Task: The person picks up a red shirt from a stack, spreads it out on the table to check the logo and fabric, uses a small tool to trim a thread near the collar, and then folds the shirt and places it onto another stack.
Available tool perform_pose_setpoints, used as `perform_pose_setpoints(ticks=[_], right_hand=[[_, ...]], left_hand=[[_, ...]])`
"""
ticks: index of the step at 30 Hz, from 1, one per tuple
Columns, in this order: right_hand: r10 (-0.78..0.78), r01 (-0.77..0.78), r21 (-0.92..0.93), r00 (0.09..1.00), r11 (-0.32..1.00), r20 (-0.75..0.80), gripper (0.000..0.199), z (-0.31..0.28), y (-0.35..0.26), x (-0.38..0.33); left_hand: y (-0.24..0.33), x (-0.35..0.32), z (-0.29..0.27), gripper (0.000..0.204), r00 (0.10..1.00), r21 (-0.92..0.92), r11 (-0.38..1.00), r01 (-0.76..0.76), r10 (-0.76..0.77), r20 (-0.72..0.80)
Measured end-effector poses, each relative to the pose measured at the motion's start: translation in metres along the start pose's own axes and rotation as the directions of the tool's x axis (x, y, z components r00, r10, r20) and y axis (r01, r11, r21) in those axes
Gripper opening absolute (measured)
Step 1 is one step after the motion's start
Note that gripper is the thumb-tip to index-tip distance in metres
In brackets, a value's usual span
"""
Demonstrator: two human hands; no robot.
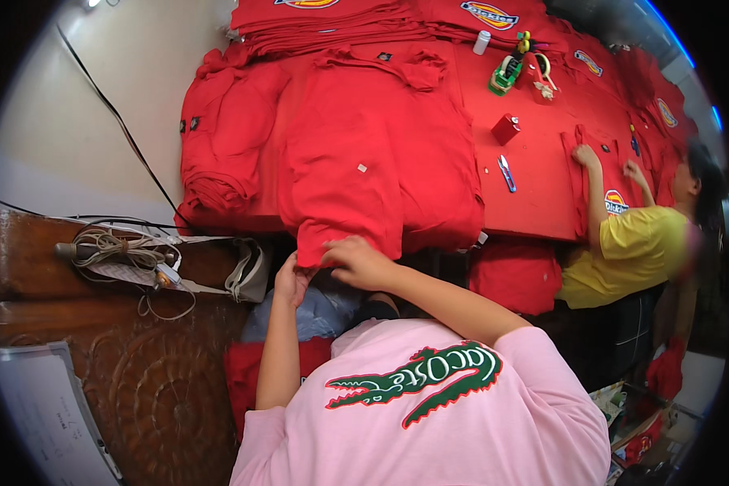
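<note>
A red T-shirt (429, 154) lies spread on the table, one flap of it reaching over the near edge toward me. My left hand (290, 282) pinches the lower left corner of that flap, its fingers partly hidden by the cloth. Just to the right, my right hand (360, 262) has its bent fingers closed on the same lower edge. A small pale tag or sticker (362, 168) shows on the shirt above my hands.
Rolled red garments (223, 138) lie left of the shirt, with stacked red shirts (332, 28) behind. Thread snips (506, 173), a small red box (506, 130) and a green tape dispenser (506, 74) stand right. A co-worker in yellow (636, 251) handles another red shirt. Coiled cords (125, 247) hang left.
</note>
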State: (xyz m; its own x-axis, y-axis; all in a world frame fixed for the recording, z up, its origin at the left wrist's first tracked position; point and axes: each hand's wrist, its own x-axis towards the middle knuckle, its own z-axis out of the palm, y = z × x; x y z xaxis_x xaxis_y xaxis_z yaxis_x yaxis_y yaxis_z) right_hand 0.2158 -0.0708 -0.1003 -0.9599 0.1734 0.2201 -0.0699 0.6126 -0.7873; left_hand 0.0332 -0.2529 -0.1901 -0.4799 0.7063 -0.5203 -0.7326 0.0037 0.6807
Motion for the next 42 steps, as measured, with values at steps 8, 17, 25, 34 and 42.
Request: perform_pose_setpoints(ticks=[8, 17, 25, 34, 42], right_hand=[[0.729, -0.278, 0.697, 0.459, 0.661, -0.509, 0.034, -0.087, 0.111, -0.010], [0.842, -0.460, 0.827, 0.538, 0.324, -0.030, 0.044, -0.118, 0.105, 0.048], [0.705, -0.167, 0.889, 0.677, 0.427, -0.212, 0.028, -0.215, 0.091, 0.096], [0.377, 0.271, 0.663, 0.648, 0.698, -0.662, 0.022, -0.298, 0.050, 0.153], [0.838, -0.319, 0.826, 0.461, 0.464, -0.292, 0.021, -0.142, 0.161, 0.031]], left_hand=[[0.047, 0.045, 0.029, 0.049, 0.985, -0.013, 0.998, 0.067, -0.064, 0.159], [0.109, 0.091, 0.111, 0.055, 0.943, 0.028, 0.946, 0.324, -0.325, 0.064], [0.195, 0.113, 0.181, 0.036, 0.965, 0.243, 0.945, -0.221, 0.177, 0.191], [0.285, 0.123, 0.262, 0.029, 0.803, 0.189, 0.813, -0.551, 0.455, 0.384], [0.120, 0.165, 0.133, 0.035, 0.979, 0.529, 0.824, -0.206, 0.170, 0.116]])
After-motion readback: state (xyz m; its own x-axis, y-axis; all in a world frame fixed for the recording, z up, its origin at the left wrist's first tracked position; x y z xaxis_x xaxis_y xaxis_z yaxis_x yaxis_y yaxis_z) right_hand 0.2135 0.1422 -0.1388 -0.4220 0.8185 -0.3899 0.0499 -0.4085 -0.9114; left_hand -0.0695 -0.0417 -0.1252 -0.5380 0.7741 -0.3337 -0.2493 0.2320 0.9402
